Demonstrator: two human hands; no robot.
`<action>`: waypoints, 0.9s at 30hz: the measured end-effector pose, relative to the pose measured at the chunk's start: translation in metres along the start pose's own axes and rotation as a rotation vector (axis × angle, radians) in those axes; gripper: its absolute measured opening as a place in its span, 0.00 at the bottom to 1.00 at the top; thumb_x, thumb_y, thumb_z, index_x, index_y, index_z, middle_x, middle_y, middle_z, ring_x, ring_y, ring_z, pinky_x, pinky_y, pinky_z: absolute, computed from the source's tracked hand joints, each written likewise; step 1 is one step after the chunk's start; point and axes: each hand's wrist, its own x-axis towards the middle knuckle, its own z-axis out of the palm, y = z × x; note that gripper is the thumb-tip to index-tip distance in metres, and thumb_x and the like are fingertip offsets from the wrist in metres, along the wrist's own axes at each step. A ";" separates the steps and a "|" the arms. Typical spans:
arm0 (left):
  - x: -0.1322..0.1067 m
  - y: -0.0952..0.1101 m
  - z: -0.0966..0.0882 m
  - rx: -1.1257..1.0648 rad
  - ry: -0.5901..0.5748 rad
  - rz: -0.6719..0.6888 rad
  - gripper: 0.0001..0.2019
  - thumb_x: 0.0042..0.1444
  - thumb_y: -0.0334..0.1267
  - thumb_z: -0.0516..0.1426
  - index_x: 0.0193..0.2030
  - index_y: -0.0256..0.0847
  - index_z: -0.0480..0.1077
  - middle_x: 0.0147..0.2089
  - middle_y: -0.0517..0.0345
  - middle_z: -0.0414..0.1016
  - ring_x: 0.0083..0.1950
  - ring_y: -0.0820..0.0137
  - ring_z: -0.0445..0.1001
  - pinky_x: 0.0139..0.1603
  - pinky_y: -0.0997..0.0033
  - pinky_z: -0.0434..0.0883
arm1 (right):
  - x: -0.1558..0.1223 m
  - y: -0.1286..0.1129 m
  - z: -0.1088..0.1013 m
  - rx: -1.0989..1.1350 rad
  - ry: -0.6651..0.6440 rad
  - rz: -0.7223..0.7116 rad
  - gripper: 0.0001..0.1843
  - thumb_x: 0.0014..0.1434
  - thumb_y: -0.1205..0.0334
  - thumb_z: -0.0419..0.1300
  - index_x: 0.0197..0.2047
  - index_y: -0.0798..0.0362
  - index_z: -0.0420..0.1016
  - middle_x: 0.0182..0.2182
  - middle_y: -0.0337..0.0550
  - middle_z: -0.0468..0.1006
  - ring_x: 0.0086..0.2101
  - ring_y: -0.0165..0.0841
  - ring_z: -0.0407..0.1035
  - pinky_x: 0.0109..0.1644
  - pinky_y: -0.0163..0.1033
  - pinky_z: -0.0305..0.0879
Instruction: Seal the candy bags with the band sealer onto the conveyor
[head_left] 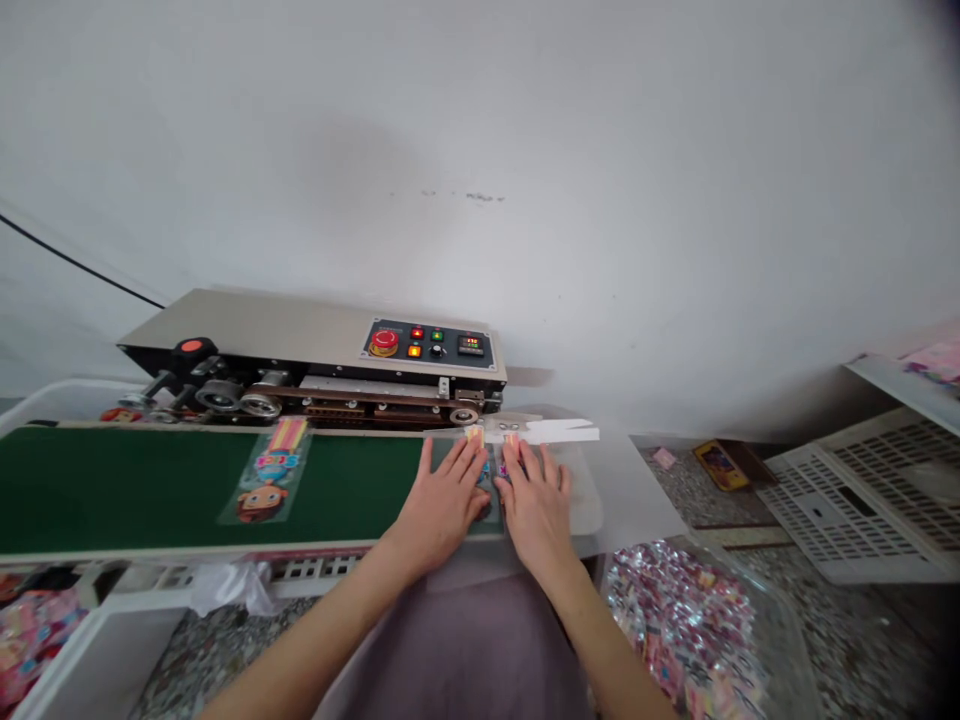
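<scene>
My left hand (441, 500) lies with fingers stretched out on a clear printed packet (475, 437) at the right end of the green conveyor belt (360, 490). My right hand (537, 502) rests flat, fingers spread, on a second packet (511, 440) just beside it. Both packets are mostly covered by my fingers, and their top ends point at the band sealing machine (300, 325). Farther left on the belt lies another clear packet (271, 465) with a cartoon figure and a striped top.
A control panel (427, 345) with a red stop button and lit switches faces me. Below right stands a clear bin (787, 640) of shiny packets. White crates (862, 495) are at the far right. A white container (135, 650) sits low at the left.
</scene>
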 end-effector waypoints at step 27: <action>-0.154 0.057 -0.023 -0.196 0.288 0.174 0.24 0.63 0.28 0.53 0.66 0.34 0.64 0.72 0.41 0.59 0.75 0.51 0.52 0.75 0.43 0.49 | 0.004 -0.090 -0.025 0.389 -0.038 -0.072 0.34 0.69 0.43 0.50 0.71 0.51 0.56 0.69 0.53 0.61 0.68 0.52 0.50 0.67 0.65 0.49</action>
